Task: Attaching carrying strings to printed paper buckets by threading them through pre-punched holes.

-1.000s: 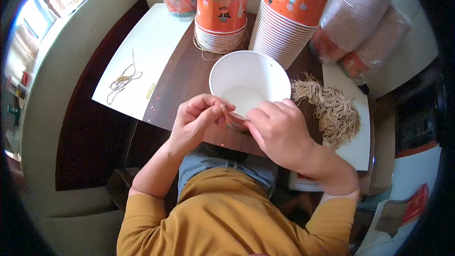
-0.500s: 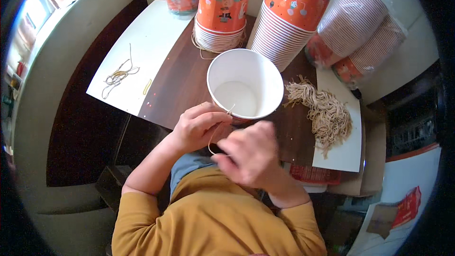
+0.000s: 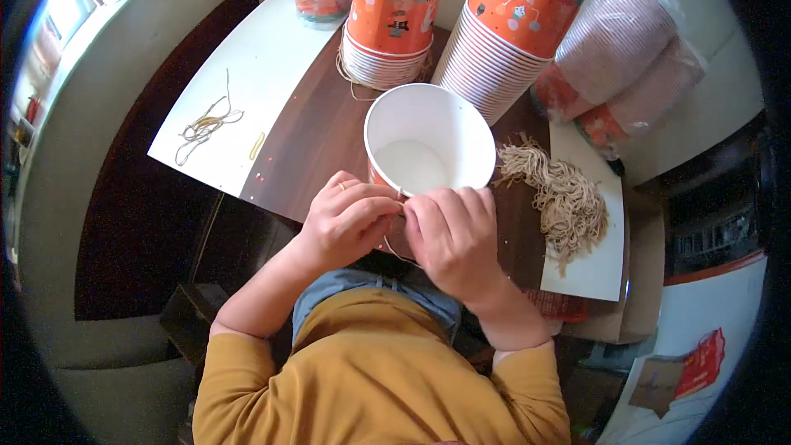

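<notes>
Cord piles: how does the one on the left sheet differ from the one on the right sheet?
The left strands are a few thin loose cords, spread flat on the white sheet; the right bundle is a thick heaped mass. The left strands lie far from both hands; the right bundle sits close beside the right hand. Both look tan and rest on white sheets.

Bright daylight enters from a window (image 3: 62, 8) at the upper left, blown out to white; the white sheet (image 3: 247, 82) on the bench (image 3: 317, 136) glares softly; shadows are mild; the fisheye bends straight edges outward; the corners fall into black vignette; the centre stays sharp, the rim slightly blurred.
</notes>
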`<state>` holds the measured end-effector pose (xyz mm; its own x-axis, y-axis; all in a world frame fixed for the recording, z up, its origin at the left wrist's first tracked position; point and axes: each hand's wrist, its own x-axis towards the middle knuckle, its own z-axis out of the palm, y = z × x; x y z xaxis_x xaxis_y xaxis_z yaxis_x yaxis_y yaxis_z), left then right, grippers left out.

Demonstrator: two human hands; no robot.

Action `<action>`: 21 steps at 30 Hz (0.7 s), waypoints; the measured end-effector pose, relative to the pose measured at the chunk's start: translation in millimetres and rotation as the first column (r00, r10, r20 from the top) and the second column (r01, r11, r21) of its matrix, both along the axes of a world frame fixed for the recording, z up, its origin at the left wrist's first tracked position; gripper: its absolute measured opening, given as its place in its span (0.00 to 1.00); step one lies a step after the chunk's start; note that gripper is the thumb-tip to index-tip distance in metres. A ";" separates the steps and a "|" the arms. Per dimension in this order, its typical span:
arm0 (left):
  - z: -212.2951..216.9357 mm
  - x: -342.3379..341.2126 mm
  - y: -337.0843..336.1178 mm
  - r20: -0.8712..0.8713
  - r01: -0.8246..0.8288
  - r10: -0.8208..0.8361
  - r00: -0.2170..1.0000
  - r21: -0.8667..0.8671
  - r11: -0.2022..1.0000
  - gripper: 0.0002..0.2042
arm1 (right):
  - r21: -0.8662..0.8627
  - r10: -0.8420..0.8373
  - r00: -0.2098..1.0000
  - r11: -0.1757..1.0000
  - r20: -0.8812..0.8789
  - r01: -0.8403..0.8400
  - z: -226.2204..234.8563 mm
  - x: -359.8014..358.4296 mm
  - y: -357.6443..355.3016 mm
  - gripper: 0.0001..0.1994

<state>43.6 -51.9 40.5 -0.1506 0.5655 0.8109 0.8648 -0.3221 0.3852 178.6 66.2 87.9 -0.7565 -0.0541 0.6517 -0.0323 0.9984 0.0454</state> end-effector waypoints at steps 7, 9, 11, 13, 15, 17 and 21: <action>-10.2 22.6 -1.3 -0.138 -0.354 0.373 0.918 0.144 0.924 0.10 | -0.329 -0.177 0.981 0.933 -0.074 0.144 -35.3 6.1 -23.4 0.04; -15.3 25.0 -0.8 -0.078 -0.413 0.429 0.900 0.163 0.896 0.11 | -0.357 -0.191 0.973 0.925 -0.131 0.133 -38.0 1.8 -23.3 0.07; -15.6 27.6 1.7 0.038 -0.430 0.429 0.903 0.132 0.893 0.12 | -0.353 -0.194 0.968 0.927 -0.157 0.128 -46.3 -4.9 -20.0 0.08; -17.3 30.7 3.7 0.274 -0.385 0.364 0.890 0.025 0.923 0.09 | -0.342 -0.198 0.965 0.931 -0.173 0.129 -53.9 -10.6 -16.0 0.09; -19.0 41.8 3.2 0.825 -0.211 0.158 0.542 -0.049 0.976 0.05 | -0.330 -0.165 0.969 0.939 -0.183 0.097 -63.4 -18.4 -12.0 0.08; -15.1 40.6 3.2 0.902 -0.167 0.044 0.430 0.031 0.986 0.03 | -0.403 -0.107 0.975 0.915 -0.193 0.021 -72.2 -27.0 -10.7 0.08; -10.9 28.3 -4.5 0.938 -0.143 0.025 0.345 0.026 0.989 0.04 | -0.760 -0.005 0.982 0.634 -0.190 -0.144 -55.2 -33.8 -15.9 0.06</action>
<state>71.9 -56.4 29.6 -0.8849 0.4397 0.1537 -0.0125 -0.3524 0.9358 144.8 50.3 32.7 -0.6540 0.4735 0.5900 -0.1698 0.6681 -0.7244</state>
